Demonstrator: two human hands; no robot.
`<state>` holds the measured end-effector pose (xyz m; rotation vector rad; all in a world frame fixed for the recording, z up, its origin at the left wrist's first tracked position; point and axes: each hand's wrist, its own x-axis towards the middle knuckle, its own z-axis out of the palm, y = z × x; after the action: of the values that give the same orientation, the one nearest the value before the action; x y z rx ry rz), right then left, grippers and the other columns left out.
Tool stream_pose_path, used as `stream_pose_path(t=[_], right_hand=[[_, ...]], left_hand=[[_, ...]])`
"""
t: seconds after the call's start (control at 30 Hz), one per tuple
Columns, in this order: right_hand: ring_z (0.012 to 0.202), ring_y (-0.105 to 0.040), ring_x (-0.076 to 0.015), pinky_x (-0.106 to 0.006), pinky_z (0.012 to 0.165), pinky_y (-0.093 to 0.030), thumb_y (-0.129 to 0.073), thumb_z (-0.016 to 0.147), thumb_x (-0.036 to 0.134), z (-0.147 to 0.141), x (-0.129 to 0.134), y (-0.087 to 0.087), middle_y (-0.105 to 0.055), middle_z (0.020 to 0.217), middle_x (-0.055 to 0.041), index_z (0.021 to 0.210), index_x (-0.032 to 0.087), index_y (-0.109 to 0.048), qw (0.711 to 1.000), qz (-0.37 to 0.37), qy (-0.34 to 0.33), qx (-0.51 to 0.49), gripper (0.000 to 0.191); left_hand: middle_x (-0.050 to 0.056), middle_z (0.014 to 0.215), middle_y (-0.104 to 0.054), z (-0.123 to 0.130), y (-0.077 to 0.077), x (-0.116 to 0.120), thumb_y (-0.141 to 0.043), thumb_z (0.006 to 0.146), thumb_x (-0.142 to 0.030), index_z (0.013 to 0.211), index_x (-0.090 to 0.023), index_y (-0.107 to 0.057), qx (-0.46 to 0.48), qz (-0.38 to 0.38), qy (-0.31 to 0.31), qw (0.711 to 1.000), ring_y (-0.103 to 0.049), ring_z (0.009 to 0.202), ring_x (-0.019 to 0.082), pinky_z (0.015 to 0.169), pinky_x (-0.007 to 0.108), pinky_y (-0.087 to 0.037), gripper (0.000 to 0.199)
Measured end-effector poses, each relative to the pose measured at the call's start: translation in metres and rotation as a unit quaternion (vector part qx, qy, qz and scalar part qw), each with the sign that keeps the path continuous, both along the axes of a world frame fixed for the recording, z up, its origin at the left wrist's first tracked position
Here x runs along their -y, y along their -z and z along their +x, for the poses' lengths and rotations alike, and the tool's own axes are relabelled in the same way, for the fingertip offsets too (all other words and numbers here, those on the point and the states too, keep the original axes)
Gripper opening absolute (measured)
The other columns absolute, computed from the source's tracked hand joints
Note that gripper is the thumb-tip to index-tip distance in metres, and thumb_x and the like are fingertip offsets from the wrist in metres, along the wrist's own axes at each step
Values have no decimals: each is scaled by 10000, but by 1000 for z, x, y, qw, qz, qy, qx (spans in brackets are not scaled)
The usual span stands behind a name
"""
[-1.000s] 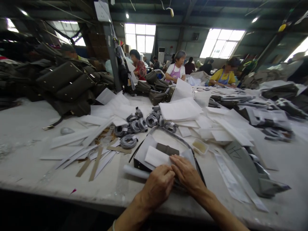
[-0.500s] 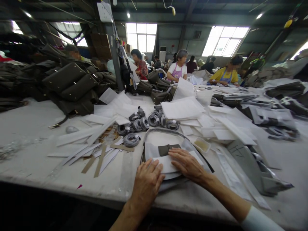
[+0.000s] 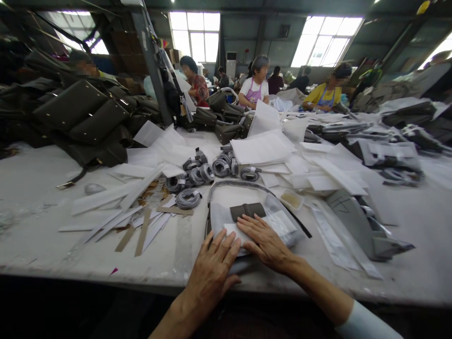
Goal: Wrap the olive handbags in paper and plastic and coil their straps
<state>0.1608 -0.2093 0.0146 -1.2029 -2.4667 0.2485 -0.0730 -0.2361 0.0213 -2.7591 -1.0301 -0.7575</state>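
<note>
A bag (image 3: 221,212) lies flat at the table's front edge, partly wrapped in translucent white sheet, its dark handle arching away from me. Across its middle sits a dark olive strap piece (image 3: 247,211). My left hand (image 3: 216,263) rests on the bag's lower left part, fingers spread. Flat over the white wrapping (image 3: 282,223), just below the strap piece, lies my right hand (image 3: 264,242), its fingers stretched out. The palms cover part of the bag's near side.
Coiled wrapped straps (image 3: 188,198) lie behind the bag, with white foam sheets (image 3: 261,147) beyond. Cardboard strips (image 3: 143,232) are at left, a small clear tray (image 3: 292,198) and a grey panel (image 3: 348,212) at right. Dark bags (image 3: 76,103) are heaped back left. People work across the table.
The view has shifted. My right hand has slid a little toward my left hand, and the white wrapping now lies over more of the bag's near part.
</note>
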Motion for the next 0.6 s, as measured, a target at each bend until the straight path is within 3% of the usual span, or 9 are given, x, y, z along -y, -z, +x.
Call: stream_pose_path(t=[0.13, 0.2, 0.43, 0.6], right_hand=[[1450, -283, -285, -545, 1198, -186, -648, 772, 694, 10, 0, -8, -389, 1524, -140, 1515, 183, -319, 996, -50, -72, 15, 960], [1458, -259, -292, -542, 1207, -146, -708, 725, 677, 12, 1, -9, -361, 1538, -149, 1532, 173, -274, 994, -53, -92, 30, 1046], [1454, -277, -253, -508, 1208, -163, -700, 800, 348, 11, -2, -16, -368, 1537, -140, 1529, 174, -278, 990, -67, -106, 62, 860], [1434, -318, -238, -507, 1200, -205, -565, 787, 168, 4, 1, -15, -407, 1518, -117, 1498, 159, -350, 991, -54, -89, 86, 743]], left_hand=[[73, 1407, -548, -1, 3, 2, -675, 849, -424, 1385, -190, -481, -5, 25, -7, 1000, -437, 1334, 303, 1099, 500, -329, 616], [72, 1403, -548, 1, 3, 3, -649, 859, -430, 1374, -198, -496, -10, 27, -10, 1000, -426, 1337, 317, 1095, 524, -327, 585], [69, 1239, -647, 8, 4, -5, -503, 928, -200, 1244, -198, -598, 27, 87, -18, 996, -550, 1180, 265, 994, 453, -420, 331], [51, 1081, -698, 8, 10, -16, -461, 973, -201, 1164, -204, -632, 50, 73, 0, 996, -627, 945, 197, 804, 366, -458, 256]])
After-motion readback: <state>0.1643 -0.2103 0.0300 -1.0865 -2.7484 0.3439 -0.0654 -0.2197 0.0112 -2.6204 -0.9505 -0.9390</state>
